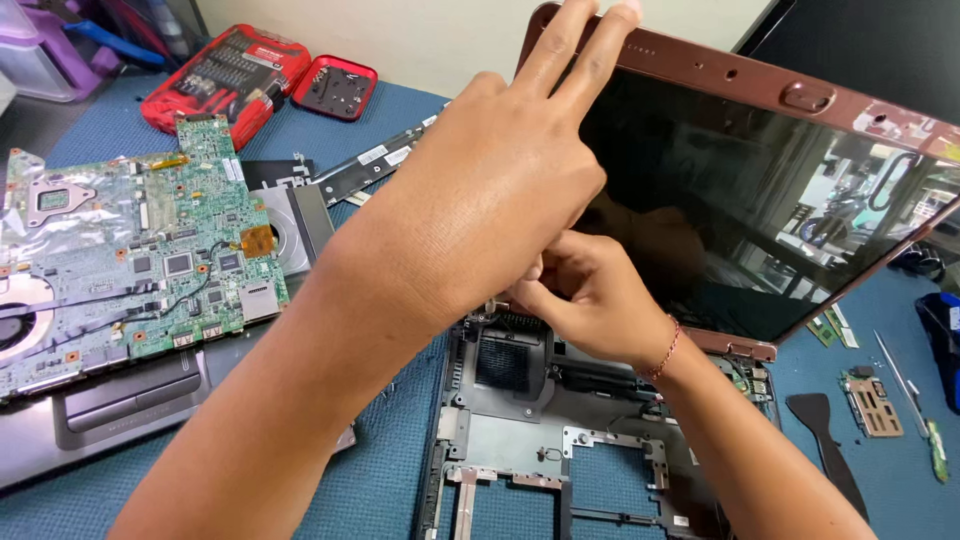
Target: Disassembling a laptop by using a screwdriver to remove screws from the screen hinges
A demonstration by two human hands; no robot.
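The laptop is already far stripped. Its green printed motherboard (140, 260) lies out of the case on the left of the blue tabletop (380, 480), resting over a grey palm-rest cover (110, 410). The dark plastic base shell (540, 430) sits in the middle as a nearly bare frame, with open cut-outs through which the tabletop shows. What remains joined, by the look of it, is the brown-framed glossy black screen panel (760, 200), standing tilted up from the shell at its hinge.

The left hand (480, 190) has two fingers stretched up onto the screen's top-left corner. The right hand (590, 300) is curled, fingertips pinched together at the hinge area; what it pinches is hidden. A red screwdriver bit case (225, 75) lies open at the back.
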